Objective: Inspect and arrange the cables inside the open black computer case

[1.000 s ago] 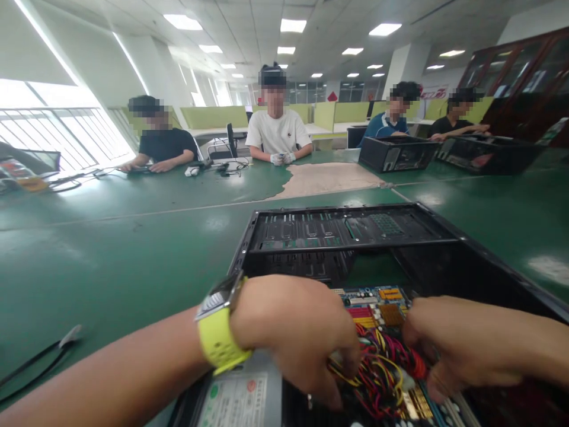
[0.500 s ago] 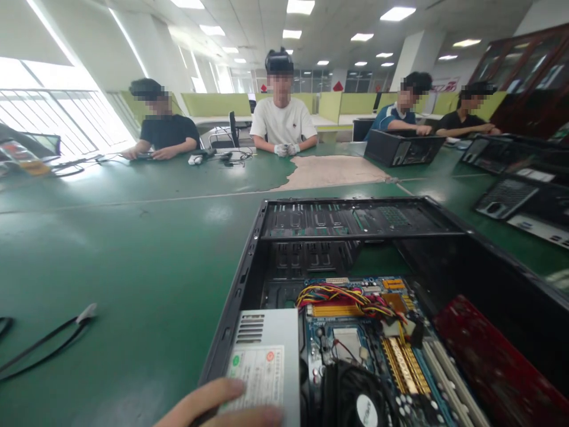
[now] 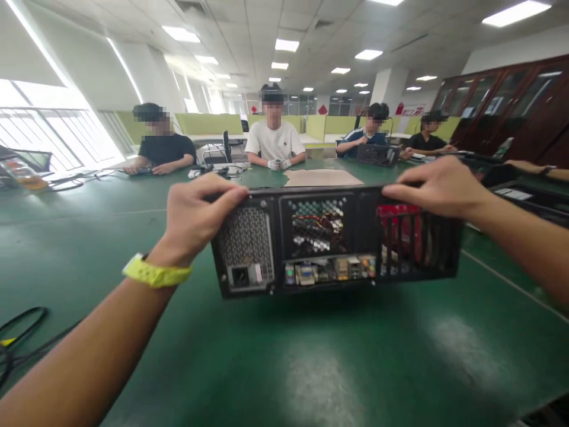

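A black computer case (image 3: 329, 237) faces me with its back panel, showing a power socket, a row of ports and barred slots. My left hand (image 3: 200, 207), with a yellow-green wristband, grips the top edge at the left corner. The top edge further right is held by my right hand (image 3: 435, 187). Both thumbs lie on the near side; the other fingers are partly hidden behind the rim. Through the slots at right shows a red board (image 3: 400, 231). A dark shadow lies beneath the case, and its near end appears raised off the table.
Green covering spreads over the table (image 3: 213, 362). Black cables (image 3: 26, 344) lie at the left. Several people sit across the table; one in white (image 3: 274, 142) wears gloves. Another computer case (image 3: 377, 154) stands at the far right, with more dark cases along the right side.
The case has moved away from me and its back panel now shows, with both hands on its top edge. Before, one hand was at the power supply and the inside was visible.
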Motion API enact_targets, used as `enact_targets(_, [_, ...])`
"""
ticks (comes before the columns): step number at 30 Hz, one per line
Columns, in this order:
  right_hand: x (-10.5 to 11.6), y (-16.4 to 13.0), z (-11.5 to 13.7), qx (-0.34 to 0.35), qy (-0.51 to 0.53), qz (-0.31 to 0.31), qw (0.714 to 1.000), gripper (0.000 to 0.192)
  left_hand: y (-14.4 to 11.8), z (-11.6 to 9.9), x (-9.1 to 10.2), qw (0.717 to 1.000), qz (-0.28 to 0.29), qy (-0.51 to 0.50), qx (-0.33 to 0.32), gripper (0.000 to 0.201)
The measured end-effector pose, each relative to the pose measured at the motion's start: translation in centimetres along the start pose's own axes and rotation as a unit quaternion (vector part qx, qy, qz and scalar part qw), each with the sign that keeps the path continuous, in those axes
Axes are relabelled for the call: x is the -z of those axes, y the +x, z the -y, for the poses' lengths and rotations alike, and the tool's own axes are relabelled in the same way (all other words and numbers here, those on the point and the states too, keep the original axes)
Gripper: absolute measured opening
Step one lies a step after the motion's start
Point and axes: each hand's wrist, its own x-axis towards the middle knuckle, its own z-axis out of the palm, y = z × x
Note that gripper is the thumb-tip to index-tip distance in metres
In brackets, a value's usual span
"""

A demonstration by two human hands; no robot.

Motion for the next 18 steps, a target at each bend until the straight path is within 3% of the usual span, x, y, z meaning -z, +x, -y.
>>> enact_targets(2, [0.8, 4.5, -0.2, -0.003, 0.012, 0.011, 1.0, 0.06, 3.5, 1.0, -0.2, 1.0, 0.017, 0.007, 0.025, 0.037])
enact_targets(4, [1.3, 7.0, -0.5, -0.007, 0.019, 0.019, 1.0, 0.062, 5.8, 1.6, -0.1, 0.998, 0.058, 0.004, 0.039, 0.047])
enact_targets(7, [1.5, 6.5, -0.3, -0.025, 0.006, 0.018, 0.999, 0.062, 6.2, 1.5, 0.3, 0.997, 0.066, 0.01, 0.027, 0.045])
enact_targets(10, [0.9, 2.3, 0.9, -0.048, -0.012, 0.041, 0.998, 0.06, 3.0, 1.0, 0.7, 0.999, 0.044, 0.005, -0.021, 0.029])
enact_targets(14, [-1.5, -5.3, 3.0, -0.036, -0.025, 0.036, 0.998, 0.052, -3.9, 0.6, 1.1, 0.996, 0.056, -0.043, -0.051, 0.008])
enact_targets(18, [-5.3, -12.6, 3.9, 0.008, -0.012, 0.002, 1.0, 0.044, -10.1, 0.8, 1.7, 0.993, 0.059, -0.091, -0.055, 0.017])
